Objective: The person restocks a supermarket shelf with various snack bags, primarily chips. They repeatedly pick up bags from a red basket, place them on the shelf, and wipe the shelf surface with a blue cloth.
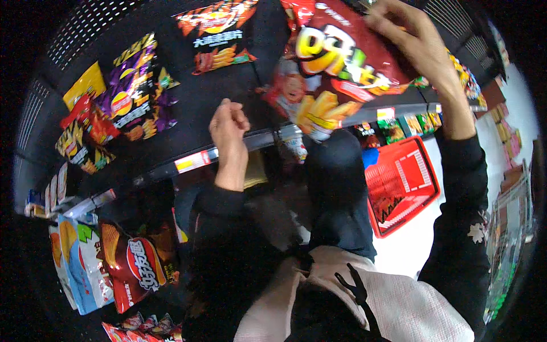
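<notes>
My right hand [412,40] is at the upper right edge of a large dark red snack bag [346,55] with fries printed on it; its fingertips are partly blurred, so I cannot tell how firmly they grip. The bag lies tilted over the shelf's front edge, overlapping another red bag [290,87] with a cartoon face. My left hand [230,122] hovers over the front of the black shelf [192,100], fingers curled and nothing seen in them. Beyond it lies a black and orange chip bag [218,38].
Purple and black chip bags [132,89] and a yellow bag [87,83] are at the shelf's left. Price tags [193,161] line its edge. More snack bags [132,265] stand lower left. A red shopping basket [401,188] is on the floor at right, near a wire cart [510,226].
</notes>
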Tool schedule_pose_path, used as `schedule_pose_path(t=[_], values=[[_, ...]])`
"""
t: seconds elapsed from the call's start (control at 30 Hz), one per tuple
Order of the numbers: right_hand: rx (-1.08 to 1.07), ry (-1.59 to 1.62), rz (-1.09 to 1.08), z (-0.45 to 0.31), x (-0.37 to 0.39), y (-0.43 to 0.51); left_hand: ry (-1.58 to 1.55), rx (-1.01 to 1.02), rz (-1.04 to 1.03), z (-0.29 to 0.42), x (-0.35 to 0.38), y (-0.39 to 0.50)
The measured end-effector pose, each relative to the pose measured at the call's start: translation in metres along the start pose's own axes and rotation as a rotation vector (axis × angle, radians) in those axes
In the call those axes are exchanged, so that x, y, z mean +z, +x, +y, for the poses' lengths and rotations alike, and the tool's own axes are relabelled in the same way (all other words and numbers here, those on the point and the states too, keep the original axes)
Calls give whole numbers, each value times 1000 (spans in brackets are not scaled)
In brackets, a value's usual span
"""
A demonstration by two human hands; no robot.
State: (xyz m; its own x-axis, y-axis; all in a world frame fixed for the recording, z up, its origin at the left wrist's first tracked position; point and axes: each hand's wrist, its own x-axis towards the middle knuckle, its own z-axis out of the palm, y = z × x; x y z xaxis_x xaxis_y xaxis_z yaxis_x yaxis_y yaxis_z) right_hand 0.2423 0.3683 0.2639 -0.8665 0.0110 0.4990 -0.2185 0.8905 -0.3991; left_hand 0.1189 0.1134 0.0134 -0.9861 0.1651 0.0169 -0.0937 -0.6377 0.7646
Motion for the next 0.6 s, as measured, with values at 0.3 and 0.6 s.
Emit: schedule_pose_path(t=[0.3,0.6], values=[[319,34,10,76,-59,-173,103,-80,-34,3,6,-10],[953,-203,157,210,33,-339,159,-92,3,-1,8,-10]])
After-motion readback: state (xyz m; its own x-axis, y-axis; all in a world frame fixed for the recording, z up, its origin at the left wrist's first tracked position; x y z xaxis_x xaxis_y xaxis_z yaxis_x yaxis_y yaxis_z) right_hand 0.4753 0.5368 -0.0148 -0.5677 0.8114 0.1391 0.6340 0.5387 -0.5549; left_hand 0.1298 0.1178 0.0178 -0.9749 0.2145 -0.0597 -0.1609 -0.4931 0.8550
